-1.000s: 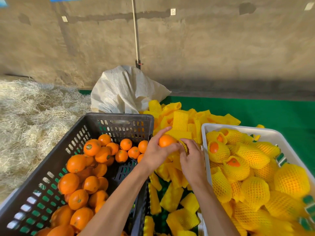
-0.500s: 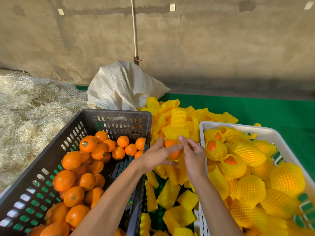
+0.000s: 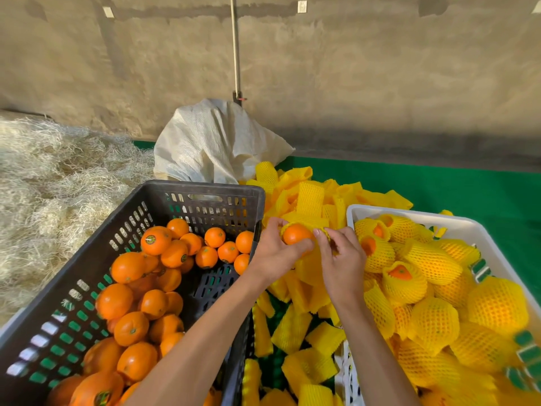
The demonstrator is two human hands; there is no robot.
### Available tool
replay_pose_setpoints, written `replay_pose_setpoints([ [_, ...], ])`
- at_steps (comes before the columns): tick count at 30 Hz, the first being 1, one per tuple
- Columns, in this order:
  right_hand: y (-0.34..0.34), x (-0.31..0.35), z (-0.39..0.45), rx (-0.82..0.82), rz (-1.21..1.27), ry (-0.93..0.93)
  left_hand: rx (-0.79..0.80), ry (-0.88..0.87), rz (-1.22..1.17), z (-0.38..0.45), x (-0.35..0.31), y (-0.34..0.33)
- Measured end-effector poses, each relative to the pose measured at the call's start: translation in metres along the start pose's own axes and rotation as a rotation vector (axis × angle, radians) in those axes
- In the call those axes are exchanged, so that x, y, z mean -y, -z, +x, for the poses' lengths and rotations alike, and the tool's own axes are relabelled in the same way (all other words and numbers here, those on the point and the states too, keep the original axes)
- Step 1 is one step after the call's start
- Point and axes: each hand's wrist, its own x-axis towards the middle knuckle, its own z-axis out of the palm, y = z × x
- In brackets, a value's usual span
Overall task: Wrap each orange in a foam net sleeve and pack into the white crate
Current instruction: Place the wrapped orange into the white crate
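My left hand grips an orange over the pile of loose yellow foam net sleeves. A yellow sleeve is stretched round the orange's far side and right edge. My right hand pinches that sleeve at its right rim. The white crate on the right holds several oranges wrapped in yellow sleeves. The black crate on the left holds several bare oranges.
A white woven sack lies behind the black crate, against a bare wall with a thin pole. Pale straw covers the ground at left. Green matting runs behind the white crate. More loose sleeves fill the gap between crates.
Both hands dropped a little towards the sleeve pile. The orange, bare a second ago, now has a yellow sleeve pulled partly round it, and my right hand has shifted to the sleeve's rim.
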Motion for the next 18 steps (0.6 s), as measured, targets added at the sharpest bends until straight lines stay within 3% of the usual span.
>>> replay_pose_setpoints([
  [3, 0.002, 0.006, -0.002, 0.013, 0.018, 0.117, -0.107, -0.113, 0.112, 0.000, 0.003, -0.003],
  [7, -0.001, 0.012, -0.005, 0.046, -0.075, 0.292, -0.155, -0.109, 0.059, 0.002, 0.005, -0.002],
  [10, -0.004, 0.015, -0.007, 0.062, -0.085, 0.283, -0.163, -0.135, 0.049, 0.002, 0.005, -0.005],
  [12, -0.004, 0.022, -0.009, 0.076, 0.024, 0.076, -0.159, -0.154, 0.088, 0.002, 0.007, -0.005],
  [14, -0.005, 0.028, -0.012, 0.123, 0.072, -0.249, -0.146, -0.172, 0.170, 0.003, 0.010, -0.004],
  [16, -0.009, 0.029, -0.012, 0.295, 0.143, -0.504, -0.076, -0.209, 0.247, 0.000, 0.011, -0.006],
  [18, -0.017, 0.031, -0.015, 0.424, 0.439, -0.759, 0.049, -0.225, 0.375, -0.003, 0.013, -0.009],
])
